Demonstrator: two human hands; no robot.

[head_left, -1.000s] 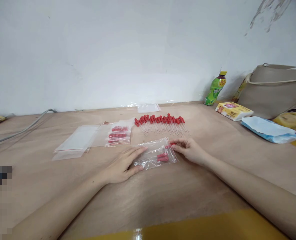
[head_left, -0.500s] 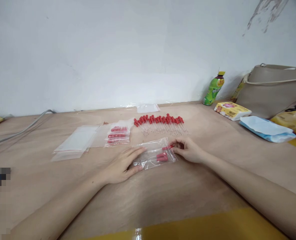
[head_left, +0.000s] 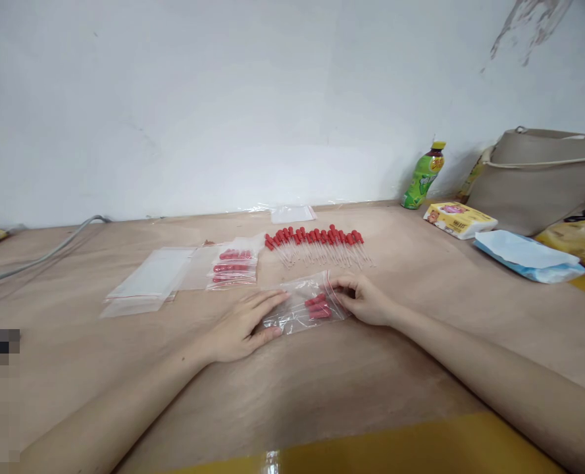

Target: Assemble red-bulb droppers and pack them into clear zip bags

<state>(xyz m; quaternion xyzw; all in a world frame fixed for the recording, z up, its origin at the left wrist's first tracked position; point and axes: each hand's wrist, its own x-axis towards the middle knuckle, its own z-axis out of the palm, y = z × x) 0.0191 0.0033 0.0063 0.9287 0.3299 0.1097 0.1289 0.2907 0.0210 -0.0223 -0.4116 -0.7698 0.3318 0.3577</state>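
Observation:
A clear zip-lock bag [head_left: 292, 319] lies flat between my hands, its red-lined mouth facing right. Inside it are a few droppers [head_left: 316, 307] with red rubber bulbs toward the mouth; their clear stems point left. My left hand [head_left: 237, 327] rests over the bag's left end, fingers stretched out and thumb apart. At the mouth, my right hand [head_left: 364, 299] has its fingers bent and closed on the bag's edge; the fingertips are partly hidden. Just beyond the bag, a row of loose droppers [head_left: 316, 240] lies with red bulbs away from me.
Left of the row are filled bags [head_left: 233, 270] with red bulbs showing, overlapping a stack of flat bags [head_left: 149, 280]. Another flat bag [head_left: 292, 214] lies by the wall. At right stand a green bottle [head_left: 423, 178], a tissue pack [head_left: 460, 219], a blue packet [head_left: 529, 257] and a grey bag [head_left: 539, 178].
The dropper that my right hand held at the bag's mouth has slid left and lies inside with the others. My right fingers are now at the bag's edge; my left hand has stayed put.

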